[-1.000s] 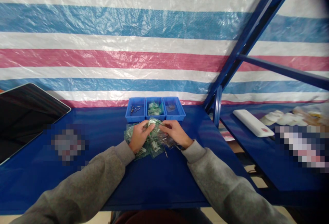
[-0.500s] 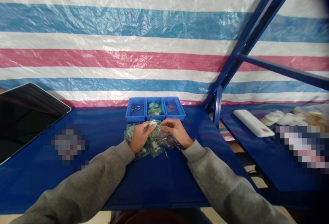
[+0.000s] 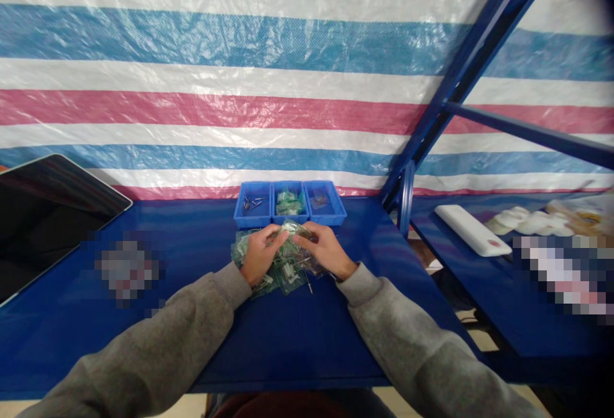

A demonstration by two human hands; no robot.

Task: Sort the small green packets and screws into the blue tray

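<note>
Between my two hands is a small clear plastic bag (image 3: pixel 290 226) with a greenish tint, raised over a pile of similar bags. My left hand (image 3: pixel 260 253) pinches its left side with thumb and fingers. On the other side, my right hand (image 3: pixel 326 249) is closed on the bag's right edge. Beneath them lies the pile of small bags (image 3: pixel 289 274), holding pale parts too small to name. A thin metal pin-like piece (image 3: pixel 309 286) sticks out at the pile's front. Part of the pile is hidden under my hands.
Three joined blue bins stand behind the pile: the left bin (image 3: pixel 253 218) has metal pieces, the middle bin (image 3: pixel 290 218) green-tinted bags, the right bin (image 3: pixel 326 218) small clear bags. A dark-screened tablet (image 3: pixel 52 213) is at left. A white power bank (image 3: pixel 472 229) lies on the right-hand table.
My right hand has moved left to the bag and its fingers now close on the bag's edge. My left hand has stayed in nearly the same place.
</note>
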